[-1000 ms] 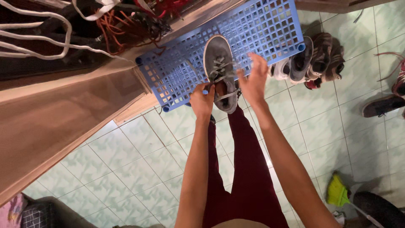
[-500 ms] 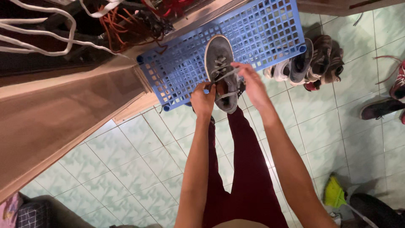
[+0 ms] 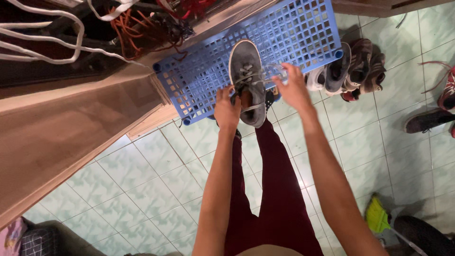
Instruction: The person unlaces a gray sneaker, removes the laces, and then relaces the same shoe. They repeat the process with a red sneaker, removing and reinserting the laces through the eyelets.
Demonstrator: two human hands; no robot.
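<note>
Grey shoe (image 3: pixel 247 81) was worn on foot resting on blue rack (image 3: pixel 303 33), long axis 12-to-6. Left hand (image 3: pixel 226 110) was closed at collar, 7 o'clock. Right hand (image 3: pixel 291 87) pinched lace (image 3: pixel 265 75), drawn toward 3 o'clock.

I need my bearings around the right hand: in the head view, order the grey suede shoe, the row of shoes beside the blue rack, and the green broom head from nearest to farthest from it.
From the right hand:
1. Grey suede shoe, just to its left on the blue plastic lattice rack.
2. Row of shoes, on the floor to its right.
3. Green broom head, far off at the lower right.
</note>
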